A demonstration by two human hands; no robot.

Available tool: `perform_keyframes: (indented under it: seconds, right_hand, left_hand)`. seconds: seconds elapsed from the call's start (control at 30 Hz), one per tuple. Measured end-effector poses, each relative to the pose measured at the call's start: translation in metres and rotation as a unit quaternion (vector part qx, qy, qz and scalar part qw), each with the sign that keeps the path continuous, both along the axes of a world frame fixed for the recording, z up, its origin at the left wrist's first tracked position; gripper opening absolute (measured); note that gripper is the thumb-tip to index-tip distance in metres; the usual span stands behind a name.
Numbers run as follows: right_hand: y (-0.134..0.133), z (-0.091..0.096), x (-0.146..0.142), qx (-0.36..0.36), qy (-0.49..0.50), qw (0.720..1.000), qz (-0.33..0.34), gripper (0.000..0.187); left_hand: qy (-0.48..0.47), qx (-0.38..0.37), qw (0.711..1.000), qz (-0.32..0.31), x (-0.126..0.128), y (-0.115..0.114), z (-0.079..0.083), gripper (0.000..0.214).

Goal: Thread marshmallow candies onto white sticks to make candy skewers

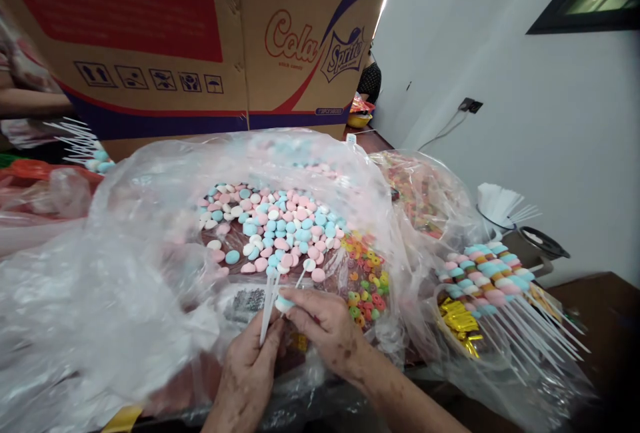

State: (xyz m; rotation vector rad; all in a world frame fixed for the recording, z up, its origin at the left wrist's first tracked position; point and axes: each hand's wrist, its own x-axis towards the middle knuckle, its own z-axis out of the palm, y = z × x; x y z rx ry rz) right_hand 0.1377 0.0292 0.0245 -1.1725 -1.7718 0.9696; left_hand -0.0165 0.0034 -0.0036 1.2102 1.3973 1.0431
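My left hand (249, 367) is closed around several thin white sticks (269, 309) that point up and away from me. My right hand (327, 329) pinches a pale blue and white marshmallow (283, 303) right beside those sticks. Another stick slants up between the hands, its top end at a white marshmallow (309, 265); whether it pierces it I cannot tell. Just beyond my hands, loose pink, blue and white marshmallows (285, 227) lie in a large open clear plastic bag (150, 173). Small colourful ring gummies (367, 279) lie to their right.
A tall cardboard box (190, 33) stands behind the bag. Finished-looking marshmallow skewers (490, 276) lie at the right, by gold twist ties (459, 323) and a bundle of white sticks (500, 203). Another bag (420, 186) holds orange-red sweets. A person's arm (30, 101) shows at left.
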Motion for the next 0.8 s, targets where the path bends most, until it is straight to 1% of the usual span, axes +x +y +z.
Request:
perform_keyframes:
  seconds: [0.07,0.1,0.13,0.17,0.2,0.27,0.3,0.33,0.37,0.4,0.43,0.47,0.5,0.57,0.6,0.67,0.73,0.77,0.8]
  right_hand:
    - [0.008,0.009,0.013,0.021,-0.052,0.998,-0.034,0.032]
    - [0.015,0.013,0.024,0.036,-0.092,0.993,-0.068,0.031]
    - [0.023,0.016,0.035,0.052,-0.151,0.982,-0.101,0.03]
    - [0.032,0.018,0.047,0.062,-0.227,0.964,-0.125,0.029]
    - [0.039,0.02,0.058,0.063,-0.31,0.939,-0.136,0.028]
    - [0.05,0.02,0.077,0.06,-0.457,0.875,-0.145,0.026]
    - [0.053,0.019,0.083,0.062,-0.51,0.844,-0.154,0.027]
    - [0.054,0.017,0.087,0.068,-0.548,0.817,-0.168,0.027]
    - [0.054,0.015,0.09,0.077,-0.574,0.795,-0.182,0.029]
    - [0.053,0.012,0.091,0.082,-0.59,0.78,-0.192,0.031]
    - [0.052,0.009,0.09,0.083,-0.599,0.771,-0.2,0.033]
    - [0.05,0.005,0.089,0.081,-0.6,0.77,-0.204,0.035]
    - [0.049,0.001,0.087,0.077,-0.592,0.776,-0.206,0.035]
    - [0.046,-0.007,0.083,0.071,-0.566,0.794,-0.209,0.033]
    - [0.045,-0.01,0.08,0.069,-0.55,0.806,-0.209,0.031]
    - [0.042,-0.012,0.074,0.074,-0.505,0.839,-0.19,0.027]
    - [0.038,-0.006,0.067,0.081,-0.452,0.872,-0.169,0.026]
    - [0.035,0.001,0.064,0.083,-0.434,0.883,-0.16,0.026]
    - [0.032,0.01,0.06,0.083,-0.428,0.887,-0.153,0.025]
  left_hand:
    - [-0.019,-0.005,1.0,0.0,0.001,-0.001,0.001,0.039]
    - [-0.028,-0.008,1.0,-0.002,0.002,-0.001,0.001,0.039]
    - [-0.039,-0.009,0.999,-0.002,0.003,-0.002,0.002,0.039]
    - [-0.048,-0.009,0.999,0.0,0.004,-0.002,0.003,0.039]
    - [-0.058,-0.01,0.998,0.004,0.004,-0.003,0.004,0.039]
    - [-0.077,-0.017,0.997,0.009,0.005,-0.003,0.006,0.039]
    - [-0.082,-0.02,0.996,0.01,0.005,-0.003,0.007,0.039]
    - [-0.084,-0.02,0.996,0.011,0.005,-0.003,0.007,0.039]
    - [-0.084,-0.019,0.996,0.011,0.005,-0.003,0.007,0.039]
    - [-0.083,-0.018,0.996,0.012,0.005,-0.003,0.006,0.039]
    - [-0.081,-0.018,0.996,0.014,0.005,-0.003,0.005,0.039]
    - [-0.08,-0.018,0.996,0.015,0.005,-0.003,0.003,0.039]
    - [-0.079,-0.019,0.997,0.017,0.005,-0.003,0.002,0.04]
    - [-0.074,-0.024,0.997,0.02,0.005,-0.003,-0.002,0.041]
    - [-0.073,-0.028,0.997,0.021,0.005,-0.003,-0.003,0.042]
    - [-0.073,-0.035,0.996,0.02,0.004,-0.003,-0.004,0.045]
    - [-0.077,-0.036,0.996,0.019,0.003,-0.003,-0.005,0.045]
    - [-0.077,-0.034,0.996,0.019,0.003,-0.003,-0.006,0.045]
    - [-0.076,-0.033,0.996,0.02,0.003,-0.003,-0.006,0.045]
